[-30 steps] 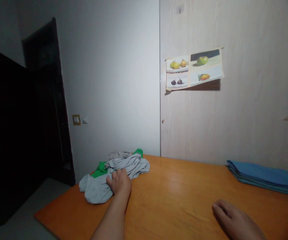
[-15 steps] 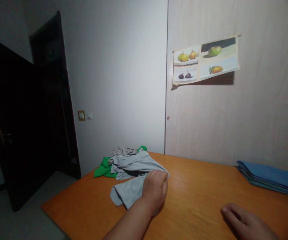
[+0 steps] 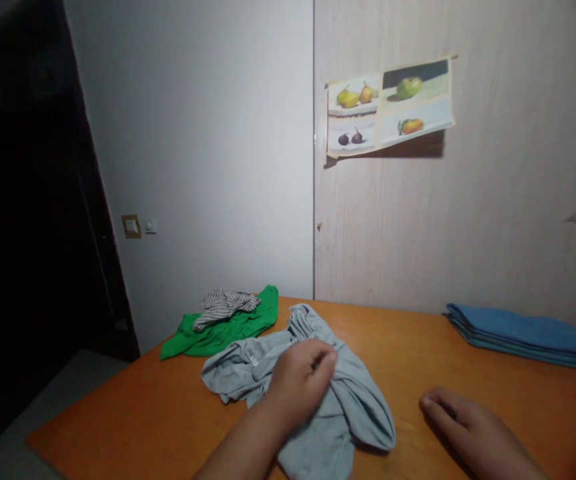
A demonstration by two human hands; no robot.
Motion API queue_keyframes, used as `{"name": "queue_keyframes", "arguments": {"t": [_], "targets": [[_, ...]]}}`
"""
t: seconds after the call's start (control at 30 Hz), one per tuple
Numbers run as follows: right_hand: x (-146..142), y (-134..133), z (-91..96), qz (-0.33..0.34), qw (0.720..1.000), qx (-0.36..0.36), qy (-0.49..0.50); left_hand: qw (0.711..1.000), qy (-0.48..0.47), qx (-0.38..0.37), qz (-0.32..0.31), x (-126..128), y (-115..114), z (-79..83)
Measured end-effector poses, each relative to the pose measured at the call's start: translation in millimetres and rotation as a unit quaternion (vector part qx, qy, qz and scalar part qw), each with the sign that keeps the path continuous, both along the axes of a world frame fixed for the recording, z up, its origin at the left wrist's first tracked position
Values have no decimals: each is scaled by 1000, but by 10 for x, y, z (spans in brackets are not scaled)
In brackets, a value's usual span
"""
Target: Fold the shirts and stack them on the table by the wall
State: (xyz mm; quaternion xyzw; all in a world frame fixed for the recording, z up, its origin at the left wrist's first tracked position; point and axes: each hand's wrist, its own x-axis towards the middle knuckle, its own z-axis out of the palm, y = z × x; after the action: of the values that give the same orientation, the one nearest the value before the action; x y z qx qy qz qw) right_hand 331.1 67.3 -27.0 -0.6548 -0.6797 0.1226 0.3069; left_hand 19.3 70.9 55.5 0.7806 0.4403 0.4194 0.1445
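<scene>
A crumpled grey garment (image 3: 338, 413) lies spread over the middle of the table, its folds running towards me and to the right. My left hand (image 3: 302, 380) is closed on it, thumb against curled fingers, with cloth around and beneath. To the right, my right hand (image 3: 461, 423) rests on the tabletop with thumb and fingers drawn together; nothing shows in it. Behind the grey garment and to its left lie a green cloth item (image 3: 218, 337) and, on top of it, a bunched striped one (image 3: 228, 307).
The orange-brown wooden table (image 3: 133, 420) meets the wall at the back. A folded blue stack of cloth (image 3: 523, 332) lies at its back right. A fruit picture (image 3: 391, 110) hangs on the wall panel, and a dark doorway (image 3: 33, 253) stands on the left.
My left hand has pulled the grey garment off the green and striped items, towards me and to the right. The view has turned slightly right; my right hand stays on the table.
</scene>
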Motion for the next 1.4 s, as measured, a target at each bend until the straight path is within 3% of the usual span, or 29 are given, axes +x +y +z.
{"name": "queue_keyframes", "arguments": {"t": [0.07, 0.13, 0.2, 0.27, 0.37, 0.5, 0.57, 0.63, 0.8, 1.07, 1.17, 1.3, 1.4], "targets": [[-12, -16, 15, 12, 1000, -10, 5, 994, 7, -8, 106, -233, 122, 28], [-27, -27, 20, 25, 999, -20, 14, 975, 87, -38, 202, -432, 217, 17], [-46, -36, 14, 37, 999, -24, 24, 944, 208, -61, 249, -556, 265, -16], [-71, -48, 4, 55, 998, -22, 34, 918, 303, -84, 241, -589, 272, -49], [-127, -77, 4, 88, 994, -15, 55, 924, 324, -94, 180, -494, 245, -68], [-228, -151, 96, 102, 989, 27, 99, 985, 152, -70, 47, -212, 150, -56], [-274, -206, 173, 107, 985, 52, 128, 993, 68, -84, -41, -49, 50, -40], [-303, -263, 244, 130, 978, 68, 148, 982, 13, -125, -140, 99, -79, -14], [-312, -347, 321, 220, 965, 71, 120, 913, -15, -222, -341, 287, -315, 66], [-458, -418, 389, 227, 965, 120, 61, 884, 22, -206, -419, 279, -281, 82], [-492, -417, 404, 223, 962, 130, 90, 898, -27, -229, -375, 296, -266, 63], [-414, -331, 379, 146, 965, 102, 194, 929, -165, -279, -178, 201, -82, -8], [-327, -253, 369, 101, 934, 34, 342, 933, -243, -256, -66, 42, 128, -98]]}}
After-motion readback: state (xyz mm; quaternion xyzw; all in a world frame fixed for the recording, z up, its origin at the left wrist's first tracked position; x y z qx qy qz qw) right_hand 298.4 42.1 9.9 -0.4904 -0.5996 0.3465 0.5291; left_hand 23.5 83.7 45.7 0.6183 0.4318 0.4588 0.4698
